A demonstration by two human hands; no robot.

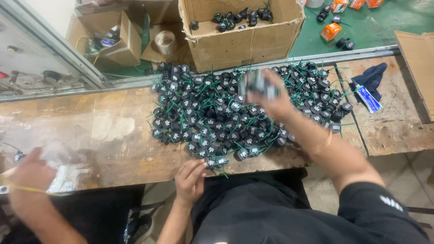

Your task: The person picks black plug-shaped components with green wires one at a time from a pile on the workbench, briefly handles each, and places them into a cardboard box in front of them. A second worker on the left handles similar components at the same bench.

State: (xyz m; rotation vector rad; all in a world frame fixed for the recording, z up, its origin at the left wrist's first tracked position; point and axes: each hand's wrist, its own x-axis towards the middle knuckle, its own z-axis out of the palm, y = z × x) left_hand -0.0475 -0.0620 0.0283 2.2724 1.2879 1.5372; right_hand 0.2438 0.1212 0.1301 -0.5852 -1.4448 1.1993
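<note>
A big pile of small black coil components with green wires [235, 113] covers the middle of a worn wooden bench [117, 131]. My right hand [271, 101] is raised over the pile's far part, blurred with motion, and closed on a handful of these black components [255, 83]. My left hand [190, 178] rests at the bench's near edge. Its fingers are stretched out, and the fingertips touch the nearest components [216, 161] of the pile. It holds nothing.
Beyond the bench stands an open cardboard box [239, 43] holding several of the same parts. A smaller box [115, 38] and a tape roll [165, 41] lie to its left. A dark cloth [373, 77] and a tube [368, 98] lie right. Another person's hand [29, 180] holds a plastic bag [65, 178] at left.
</note>
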